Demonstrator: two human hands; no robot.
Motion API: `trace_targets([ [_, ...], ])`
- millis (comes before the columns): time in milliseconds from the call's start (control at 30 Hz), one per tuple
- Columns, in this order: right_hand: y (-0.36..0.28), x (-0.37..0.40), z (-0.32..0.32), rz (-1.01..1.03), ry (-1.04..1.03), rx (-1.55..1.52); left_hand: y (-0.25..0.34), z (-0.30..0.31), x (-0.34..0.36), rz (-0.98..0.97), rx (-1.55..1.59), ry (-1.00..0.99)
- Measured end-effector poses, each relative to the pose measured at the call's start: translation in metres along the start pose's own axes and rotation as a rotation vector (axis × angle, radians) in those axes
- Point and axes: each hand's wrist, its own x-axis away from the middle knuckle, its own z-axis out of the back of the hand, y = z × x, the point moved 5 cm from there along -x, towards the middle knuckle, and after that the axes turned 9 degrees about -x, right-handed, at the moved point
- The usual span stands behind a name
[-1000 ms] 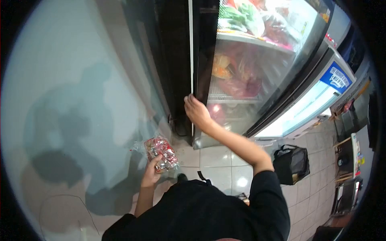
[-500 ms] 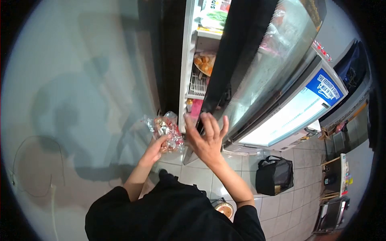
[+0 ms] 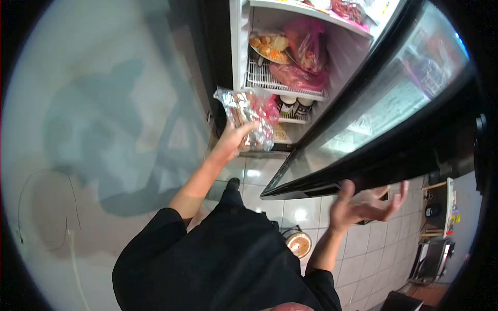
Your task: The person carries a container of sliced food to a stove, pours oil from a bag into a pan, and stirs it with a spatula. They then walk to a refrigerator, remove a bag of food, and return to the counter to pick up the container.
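My left hand (image 3: 232, 141) is closed on a crinkled clear plastic bag (image 3: 244, 106) with red and brown contents that I cannot make out. The bag is in front of the lower shelves of an upright fridge (image 3: 236, 52). The fridge's dark-framed glass door (image 3: 342, 124) stands wide open to the right. My right hand (image 3: 360, 207) is beside the door's outer edge, slightly blurred, with its fingers spread and holding nothing.
Inside the fridge, a wire shelf (image 3: 259, 76) bears a plate of food (image 3: 271, 49) and pink plastic bags (image 3: 306, 49). Dark jars (image 3: 287, 105) stand lower down. A round container (image 3: 299, 244) sits on the tiled floor. A grey wall (image 3: 93, 103) is at the left.
The fridge door has swung wide open to the right, showing the shelves. My left hand carried the bag up and right to the fridge opening. My right hand moved right and down.
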Motion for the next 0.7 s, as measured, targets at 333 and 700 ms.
trace_targets([
  [333, 0.032, -0.042, 0.066, -0.173, 0.143, 0.378, 0.051, -0.009, -0.190, -0.117, -0.105, -0.221],
  [700, 0.053, -0.028, 0.090, -0.219, 0.672, 1.013, 0.097, -0.005, -0.476, -0.147, -0.302, -0.087],
])
